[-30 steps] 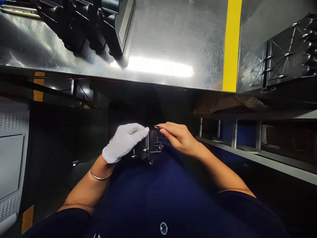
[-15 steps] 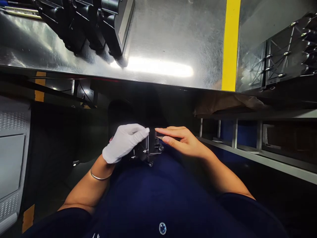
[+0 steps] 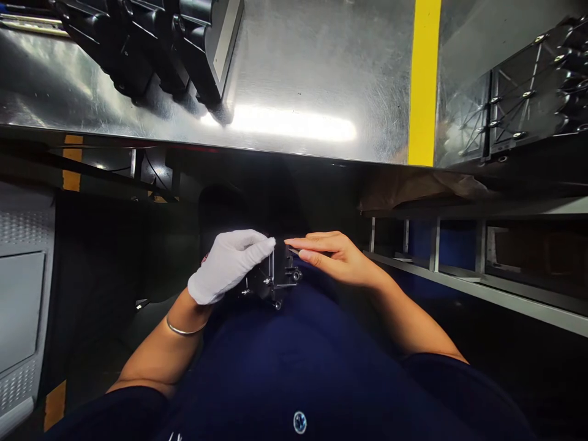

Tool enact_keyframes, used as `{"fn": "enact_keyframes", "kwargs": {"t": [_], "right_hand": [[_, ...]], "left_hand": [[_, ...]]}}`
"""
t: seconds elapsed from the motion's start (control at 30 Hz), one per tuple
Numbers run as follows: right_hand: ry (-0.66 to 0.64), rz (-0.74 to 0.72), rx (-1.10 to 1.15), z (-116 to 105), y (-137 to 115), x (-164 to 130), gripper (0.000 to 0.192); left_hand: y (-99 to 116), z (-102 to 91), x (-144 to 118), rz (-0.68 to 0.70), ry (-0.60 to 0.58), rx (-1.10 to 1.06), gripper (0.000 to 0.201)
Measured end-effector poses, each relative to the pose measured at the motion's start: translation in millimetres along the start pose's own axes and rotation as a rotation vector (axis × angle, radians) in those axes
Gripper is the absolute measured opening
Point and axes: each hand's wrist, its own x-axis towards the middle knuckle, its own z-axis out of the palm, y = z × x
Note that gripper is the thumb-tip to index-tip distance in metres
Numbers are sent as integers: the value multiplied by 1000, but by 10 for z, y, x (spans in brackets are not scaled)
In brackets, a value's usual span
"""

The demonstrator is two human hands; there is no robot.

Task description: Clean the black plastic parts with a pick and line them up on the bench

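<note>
We face a shiny metal counter [image 3: 298, 79] crossed by a yellow stripe [image 3: 423, 79] toward the right. On it at the far left lie black housings [image 3: 151, 43]; at the far right lies a black ribbed panel [image 3: 533, 92] with metal screws.

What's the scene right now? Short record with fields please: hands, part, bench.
left hand: in a white glove, gripping the black part from its left side
right hand: bare, fingers stretched flat, fingertips at the part's top right edge
part: small black piece with metal screws or pins, held low in front of the body, below the bench edge
bench: shiny metal with a yellow stripe
on bench: black housings at the far left, black ribbed panel at the right
</note>
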Motion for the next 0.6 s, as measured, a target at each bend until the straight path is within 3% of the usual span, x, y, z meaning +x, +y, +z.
{"fn": "enact_keyframes", "kwargs": {"t": [0.23, 0.4, 0.5, 0.6], "right_hand": [[40, 107, 137, 58, 21, 23, 26], [199, 152, 106, 102, -6, 24, 25], [255, 135, 72, 129, -26, 19, 24], [285, 10, -120, 174, -31, 30, 27]], "left_hand": [[-8, -12, -8, 27, 14, 40, 27], [12, -17, -18, 49, 65, 43, 24], [19, -6, -23, 58, 161, 52, 23], [13, 12, -28, 87, 221, 71, 23]]}}
